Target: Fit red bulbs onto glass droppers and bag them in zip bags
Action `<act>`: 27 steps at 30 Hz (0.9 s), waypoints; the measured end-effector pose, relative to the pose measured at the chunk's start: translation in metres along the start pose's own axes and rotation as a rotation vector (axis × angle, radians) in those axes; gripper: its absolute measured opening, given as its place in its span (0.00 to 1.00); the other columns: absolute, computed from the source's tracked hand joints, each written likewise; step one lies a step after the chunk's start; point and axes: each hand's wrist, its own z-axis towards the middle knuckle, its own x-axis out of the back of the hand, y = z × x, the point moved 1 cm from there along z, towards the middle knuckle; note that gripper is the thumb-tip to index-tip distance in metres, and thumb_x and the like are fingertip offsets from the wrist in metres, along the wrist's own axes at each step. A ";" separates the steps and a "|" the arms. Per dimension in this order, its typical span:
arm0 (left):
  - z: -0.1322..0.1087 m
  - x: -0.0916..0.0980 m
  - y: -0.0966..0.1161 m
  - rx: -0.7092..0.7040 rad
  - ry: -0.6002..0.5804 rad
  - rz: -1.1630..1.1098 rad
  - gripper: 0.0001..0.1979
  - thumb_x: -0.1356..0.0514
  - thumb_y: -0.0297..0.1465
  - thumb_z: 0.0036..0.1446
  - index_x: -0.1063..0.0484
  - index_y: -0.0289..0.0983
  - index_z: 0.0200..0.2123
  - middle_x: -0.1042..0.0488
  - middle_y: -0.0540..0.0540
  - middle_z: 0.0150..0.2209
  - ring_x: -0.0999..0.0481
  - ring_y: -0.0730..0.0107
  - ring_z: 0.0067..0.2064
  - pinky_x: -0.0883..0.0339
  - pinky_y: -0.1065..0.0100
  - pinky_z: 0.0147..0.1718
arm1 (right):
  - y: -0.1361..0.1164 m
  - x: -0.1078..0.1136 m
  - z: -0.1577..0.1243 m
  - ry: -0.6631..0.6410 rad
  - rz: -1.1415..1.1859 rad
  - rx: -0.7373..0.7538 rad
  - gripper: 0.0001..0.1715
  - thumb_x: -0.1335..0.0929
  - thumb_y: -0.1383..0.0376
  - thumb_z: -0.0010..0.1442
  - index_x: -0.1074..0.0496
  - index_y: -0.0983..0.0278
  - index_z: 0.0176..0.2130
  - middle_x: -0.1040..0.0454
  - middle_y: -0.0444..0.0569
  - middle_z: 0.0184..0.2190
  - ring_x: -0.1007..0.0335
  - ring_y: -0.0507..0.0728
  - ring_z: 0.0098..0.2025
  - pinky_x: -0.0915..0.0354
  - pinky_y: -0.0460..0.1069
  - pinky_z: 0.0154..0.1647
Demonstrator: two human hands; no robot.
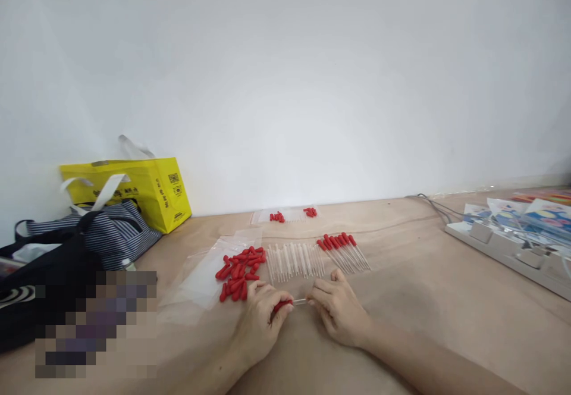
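Between finger and thumb, my left hand grips a red rubber dropper bulb. My right hand pinches a clear glass dropper tube, whose left end meets the bulb; how far it sits inside is hidden by my fingers. Beyond my left hand lies a pile of loose red bulbs on clear plastic bags. A row of bare clear tubes lies just past both hands. To its right, several droppers with red bulbs on their tubes lie side by side.
Near the wall, more red bulbs and tubes lie on clear plastic. At left stand a yellow bag, a striped bag and a black bag. A white power strip with plugs and colourful packets occupies the right.
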 end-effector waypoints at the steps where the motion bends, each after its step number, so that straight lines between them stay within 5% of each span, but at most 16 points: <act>1: 0.000 0.000 0.000 -0.011 0.004 0.003 0.07 0.49 0.31 0.55 0.31 0.40 0.31 0.27 0.50 0.27 0.31 0.68 0.31 0.49 0.54 0.45 | -0.001 0.000 0.000 0.003 -0.002 -0.001 0.11 0.43 0.72 0.54 0.34 0.64 0.31 0.34 0.44 0.25 0.44 0.50 0.26 0.57 0.49 0.32; 17: 0.001 0.001 0.006 -0.115 -0.048 0.054 0.08 0.49 0.30 0.55 0.31 0.40 0.29 0.28 0.52 0.24 0.31 0.69 0.30 0.52 0.55 0.47 | -0.005 -0.004 0.001 -0.095 -0.042 0.010 0.13 0.45 0.71 0.57 0.37 0.65 0.25 0.31 0.43 0.23 0.45 0.49 0.22 0.56 0.48 0.33; 27: 0.009 0.009 0.002 -0.101 -0.021 0.077 0.08 0.49 0.30 0.56 0.31 0.41 0.30 0.25 0.51 0.27 0.31 0.68 0.33 0.54 0.55 0.47 | 0.002 0.010 0.008 -0.107 -0.108 0.057 0.12 0.43 0.70 0.58 0.32 0.62 0.34 0.31 0.46 0.29 0.39 0.51 0.31 0.57 0.50 0.34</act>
